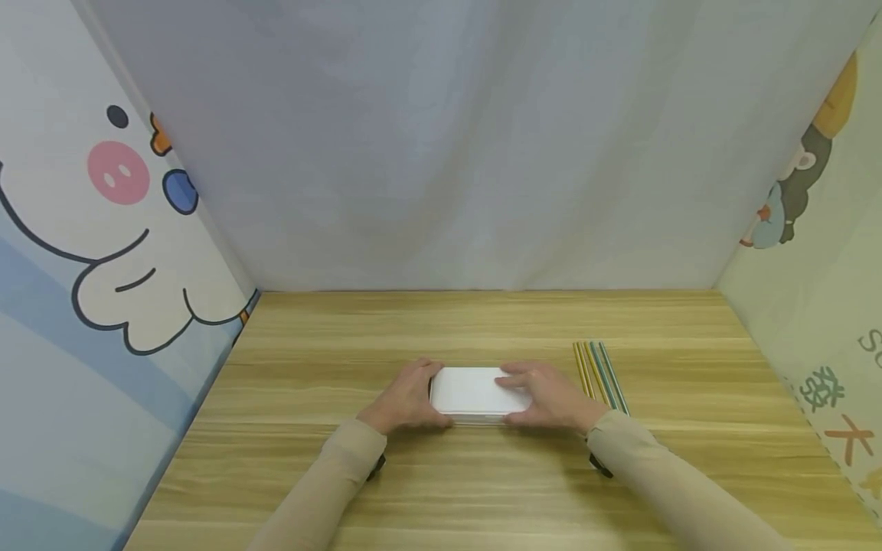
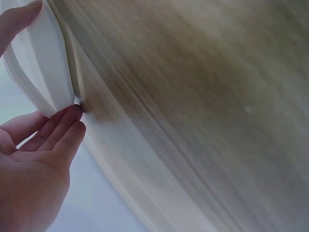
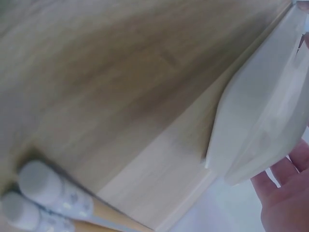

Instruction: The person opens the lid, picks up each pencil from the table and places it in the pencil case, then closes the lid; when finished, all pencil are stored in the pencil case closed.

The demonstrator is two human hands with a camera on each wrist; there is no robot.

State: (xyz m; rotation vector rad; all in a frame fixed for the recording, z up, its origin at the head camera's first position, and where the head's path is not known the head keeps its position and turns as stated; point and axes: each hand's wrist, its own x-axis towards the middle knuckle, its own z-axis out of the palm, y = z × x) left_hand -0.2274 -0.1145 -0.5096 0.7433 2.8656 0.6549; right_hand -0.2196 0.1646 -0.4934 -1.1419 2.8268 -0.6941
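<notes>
A white oblong box [image 1: 472, 390] lies on the wooden table between both hands. My left hand [image 1: 408, 398] grips its left end, thumb at the near side and fingers at the far side. At the right end my right hand [image 1: 544, 394] holds it, with a finger lying over the top. A seam runs along the near side of the box. In the left wrist view, the box [image 2: 50, 58] is pinched between thumb and fingertips. The right wrist view shows the box [image 3: 241, 111] with a line between two layers; what is inside stays hidden.
Several thin gold and blue sticks [image 1: 601, 375] lie side by side to the right of the box, partly behind the right forearm. Up close, two of them have rounded white ends [image 3: 41, 183]. A pale curtain [image 1: 441, 153] stands behind the wooden table [image 1: 289, 337], with printed cloths on both sides.
</notes>
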